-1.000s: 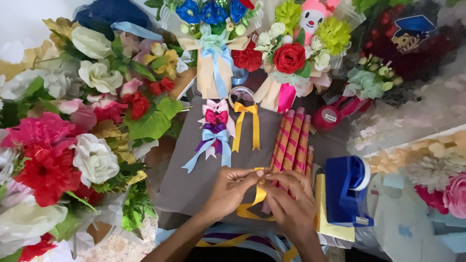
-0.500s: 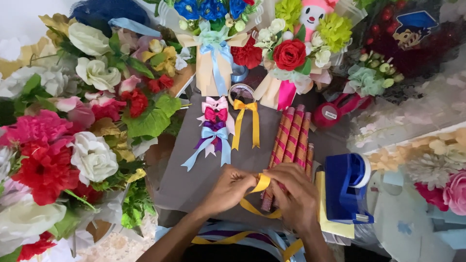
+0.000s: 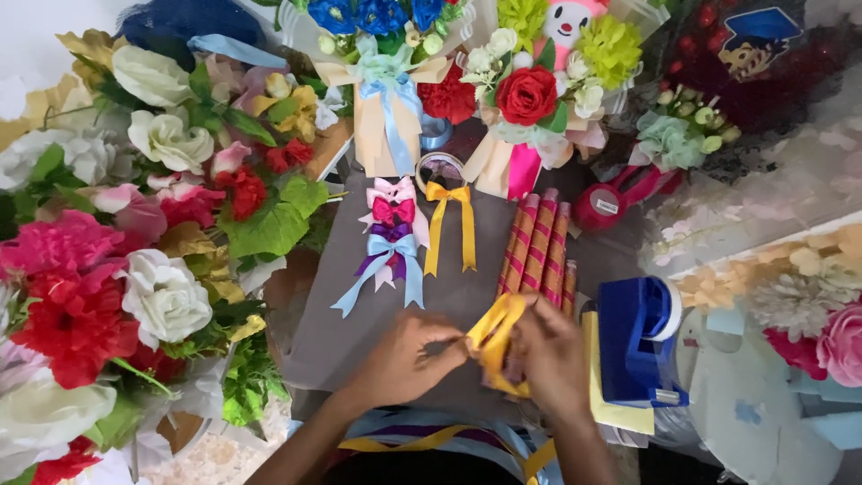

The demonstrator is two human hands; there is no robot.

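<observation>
yellow ribbon [image 3: 496,334], grey table [image 3: 449,296], finished bows – yellow bow [image 3: 447,193], pink bow [image 3: 392,209], purple bow [image 3: 391,232], light blue bow [image 3: 392,248] – red-and-gold striped sticks [image 3: 539,247], blue tape dispenser [image 3: 639,337], red rose [image 3: 527,94], white roses [image 3: 166,296]

A: Finished satin ribbon bows on the grey worktop [image 3: 467,296]?

B: Five. One yellow satin bow [image 3: 448,196] alone; beside it a column of four: pale pink bow [image 3: 392,189], magenta bow [image 3: 392,211], purple bow [image 3: 388,233], light blue bow [image 3: 393,247].

A: Rolled paper?

B: Four red-and-gold striped rolls [image 3: 539,244], side by side.

A: Dispensers?

B: One blue tape dispenser [image 3: 639,339].

A: Hands?

B: Two, left hand [image 3: 406,357] and right hand [image 3: 554,356], sharing one yellow ribbon [image 3: 496,338].
</observation>
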